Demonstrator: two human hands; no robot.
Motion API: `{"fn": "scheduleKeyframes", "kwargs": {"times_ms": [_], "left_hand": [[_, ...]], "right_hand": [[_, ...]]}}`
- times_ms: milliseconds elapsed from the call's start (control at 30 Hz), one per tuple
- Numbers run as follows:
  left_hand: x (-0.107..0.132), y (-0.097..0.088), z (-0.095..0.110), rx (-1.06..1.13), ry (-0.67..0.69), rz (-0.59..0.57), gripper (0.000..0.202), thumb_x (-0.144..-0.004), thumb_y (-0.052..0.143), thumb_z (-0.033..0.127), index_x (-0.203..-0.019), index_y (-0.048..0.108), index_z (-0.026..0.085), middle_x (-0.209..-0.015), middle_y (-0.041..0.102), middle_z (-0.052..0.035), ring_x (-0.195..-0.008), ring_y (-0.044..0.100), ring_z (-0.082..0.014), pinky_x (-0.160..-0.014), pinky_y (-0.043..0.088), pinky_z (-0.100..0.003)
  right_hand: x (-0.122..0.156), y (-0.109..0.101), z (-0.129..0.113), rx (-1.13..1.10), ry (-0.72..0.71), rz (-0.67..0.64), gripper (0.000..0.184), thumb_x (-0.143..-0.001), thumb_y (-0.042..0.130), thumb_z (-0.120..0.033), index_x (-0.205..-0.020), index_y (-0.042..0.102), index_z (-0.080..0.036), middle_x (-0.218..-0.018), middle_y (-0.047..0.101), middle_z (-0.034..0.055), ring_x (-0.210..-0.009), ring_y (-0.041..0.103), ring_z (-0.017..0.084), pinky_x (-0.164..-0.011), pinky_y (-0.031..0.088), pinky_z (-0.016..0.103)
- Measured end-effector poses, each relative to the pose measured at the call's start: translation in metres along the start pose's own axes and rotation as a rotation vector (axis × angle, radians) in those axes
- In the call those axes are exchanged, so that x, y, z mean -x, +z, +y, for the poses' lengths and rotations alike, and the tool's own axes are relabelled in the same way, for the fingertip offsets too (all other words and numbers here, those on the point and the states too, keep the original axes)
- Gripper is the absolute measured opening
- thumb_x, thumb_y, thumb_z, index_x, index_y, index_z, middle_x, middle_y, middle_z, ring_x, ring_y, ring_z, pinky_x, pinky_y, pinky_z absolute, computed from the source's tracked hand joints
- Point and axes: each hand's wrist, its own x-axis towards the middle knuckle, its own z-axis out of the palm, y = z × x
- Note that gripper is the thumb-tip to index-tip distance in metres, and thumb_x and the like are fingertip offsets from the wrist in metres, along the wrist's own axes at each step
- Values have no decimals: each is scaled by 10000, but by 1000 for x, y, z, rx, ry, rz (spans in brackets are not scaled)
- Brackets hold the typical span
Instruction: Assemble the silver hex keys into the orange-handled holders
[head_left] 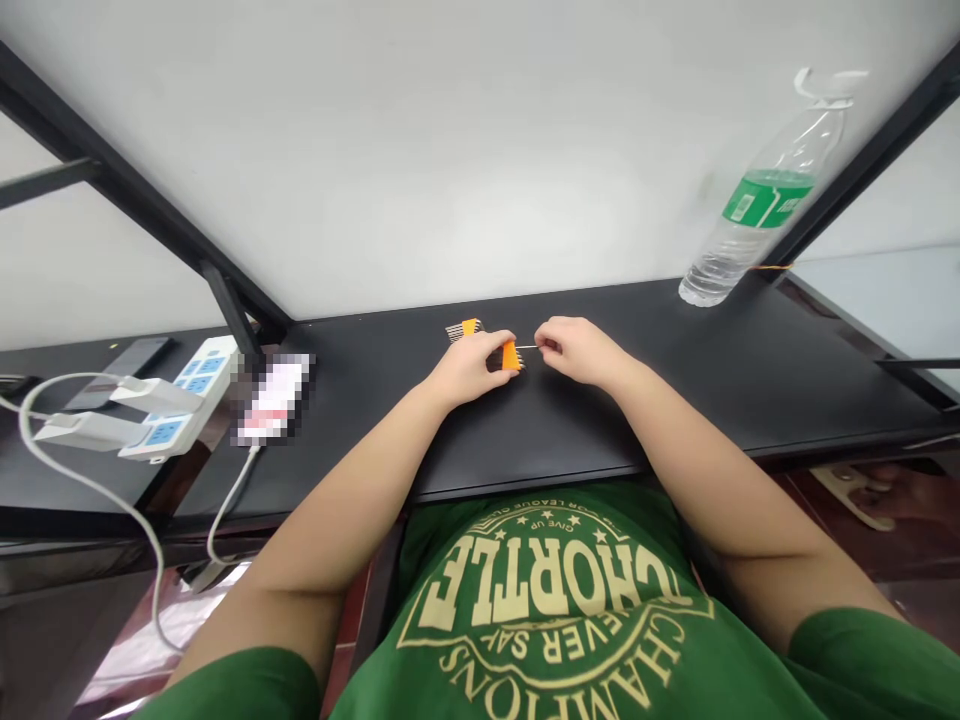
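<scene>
My left hand (474,366) is closed around a small orange holder (510,356), with thumb and fingers on either side. Short pointed tips stick out at the holder's right edge. Just beyond the same hand, another orange piece (470,326) shows beside several thin metal rods (454,332); whether it joins the holder is hidden by my fingers. A thin pale rod (527,347) spans the gap from the holder to my right hand (574,349), whose fingertips are pinched on its end. Both hands are low over the black desk (540,430).
A clear water bottle (772,200) with a green label stands at the back right. To the left lie a blurred phone (274,400) on a white cable and a white power strip (191,395) with plugs. Black metal frame bars (135,210) rise at both sides against the wall.
</scene>
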Motion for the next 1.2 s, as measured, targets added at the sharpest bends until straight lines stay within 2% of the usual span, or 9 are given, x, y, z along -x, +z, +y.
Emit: {"fn": "scheduleKeyframes", "kwargs": {"times_ms": [233,467,733,900,1033,1200], "left_hand": [[0,1,-1,1,-9,5,528,-873,739,404,-1369,655,246,-1261,763,-63,-1121,714,-272,-1004,569,-400],[-1,2,-3,-44,3,-5,526,-867,743,425,-1357,668,250,-1238,766,-78,-1124,714,-297,-1007,571,-435],[-1,2,-3,-29,-3,11,511,-874,728,423,-1350,661,248,-1238,768,-71,-1119,711,-288,-994,567,-416],[-1,0,0,-30,24,-7,456,-880,729,406,-1305,676,249,-1157,768,-63,-1049,710,-271,-943,552,-392],[-1,2,2,-37,78,-7,409,-882,730,374,-1265,691,238,-1078,756,-61,-986,699,-256,-895,539,-377],[-1,5,1,-56,122,-11,403,-887,735,379,-1260,694,231,-1049,749,-69,-977,695,-261,-898,538,-386]], "right_hand": [[1,0,1,17,-13,-4,175,-926,555,-107,-937,704,-199,-926,674,64,-818,584,209,-759,429,317],[2,0,-5,111,-46,14,274,-1026,477,-158,-1001,746,-207,-1038,653,92,-817,562,206,-749,420,325],[2,6,-8,36,-83,47,275,-1035,465,-154,-1016,735,-199,-1099,642,109,-871,580,214,-797,454,334],[1,6,-14,-118,-106,40,214,-946,487,-111,-1018,668,-199,-1080,632,102,-891,590,219,-836,473,341],[-1,12,-17,-290,-25,29,223,-811,523,-96,-995,570,-213,-1008,633,70,-839,573,210,-791,470,339],[-4,20,-16,-420,71,2,234,-772,531,-129,-980,518,-237,-997,662,46,-829,587,204,-754,478,328]]}}
